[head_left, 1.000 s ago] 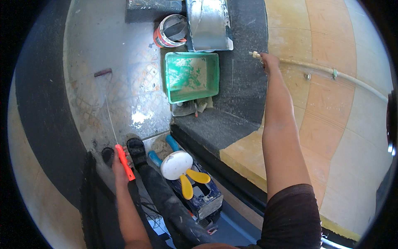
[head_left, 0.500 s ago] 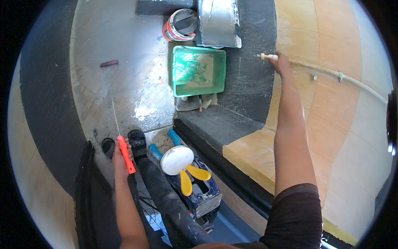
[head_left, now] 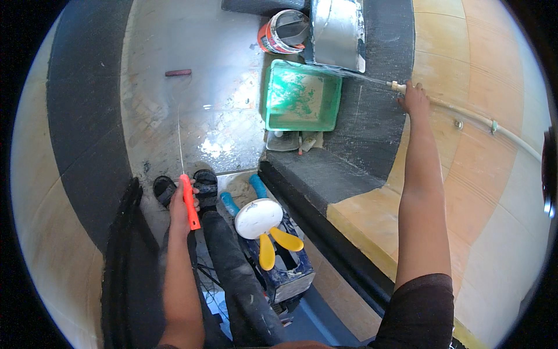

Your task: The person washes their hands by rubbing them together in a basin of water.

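My left hand is closed around the red-orange handle of a small paint roller. Its thin metal rod runs forward, away from me, toward a dark red roller head over the wet floor. On the right, my arm is stretched out to the wall, and my right hand grips a pale tap at the end of a pipe; part of the tap is hidden by the fingers. From its spout a thin stream of water shoots left toward the far edge of a green plastic tub, stained white inside.
Behind the tub stand a red and white bucket and a metal-topped box. Near my legs, a white round piece with yellow and blue parts lies by a paint-stained blue box. A dark ledge borders the right side.
A water stream now leaves the tap, where none showed before. My right hand has shifted its hold on the tap. The whole view has moved, so things appear farther right.
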Demonstrator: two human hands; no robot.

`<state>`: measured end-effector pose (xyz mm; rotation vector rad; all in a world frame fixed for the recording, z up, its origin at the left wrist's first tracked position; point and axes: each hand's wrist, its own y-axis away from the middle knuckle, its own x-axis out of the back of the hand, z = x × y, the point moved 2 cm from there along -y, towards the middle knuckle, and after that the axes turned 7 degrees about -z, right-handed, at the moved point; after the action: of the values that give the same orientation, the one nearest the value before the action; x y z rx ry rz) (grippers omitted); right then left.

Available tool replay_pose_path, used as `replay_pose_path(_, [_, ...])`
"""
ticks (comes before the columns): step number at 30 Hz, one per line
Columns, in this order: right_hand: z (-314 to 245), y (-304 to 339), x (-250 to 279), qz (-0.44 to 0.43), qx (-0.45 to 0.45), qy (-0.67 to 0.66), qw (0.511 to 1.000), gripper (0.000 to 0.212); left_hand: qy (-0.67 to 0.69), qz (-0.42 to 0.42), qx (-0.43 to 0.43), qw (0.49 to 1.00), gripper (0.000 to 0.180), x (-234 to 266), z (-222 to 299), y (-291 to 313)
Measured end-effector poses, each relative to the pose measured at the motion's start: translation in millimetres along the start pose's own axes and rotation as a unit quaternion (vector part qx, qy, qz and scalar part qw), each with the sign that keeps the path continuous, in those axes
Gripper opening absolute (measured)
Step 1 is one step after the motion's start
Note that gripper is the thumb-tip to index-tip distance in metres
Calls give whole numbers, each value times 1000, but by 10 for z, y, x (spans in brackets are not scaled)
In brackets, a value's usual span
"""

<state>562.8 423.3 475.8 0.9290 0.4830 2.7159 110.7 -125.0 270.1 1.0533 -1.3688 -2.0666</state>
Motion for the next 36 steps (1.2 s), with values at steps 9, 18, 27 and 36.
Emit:
replay_pose_path(9, [-2919,1146,256,-21,115,-483,868,76,-67,-23,-4,997,45,-38,-47,-20])
replay_pose_path(18, [-4864,4800,565,-303,97,-773,549,44,-5,-66,-27,997,75,689,-1,-145])
replay_pose_path(27, [-3467,5067,-626,-248,65,-665,701,35,7,-15,-31,999,86,598,355,82])
replay_pose_path(36, [-4865,3866,-125,-334,95,-545,763,60,22,21,-25,999,87,764,328,89])
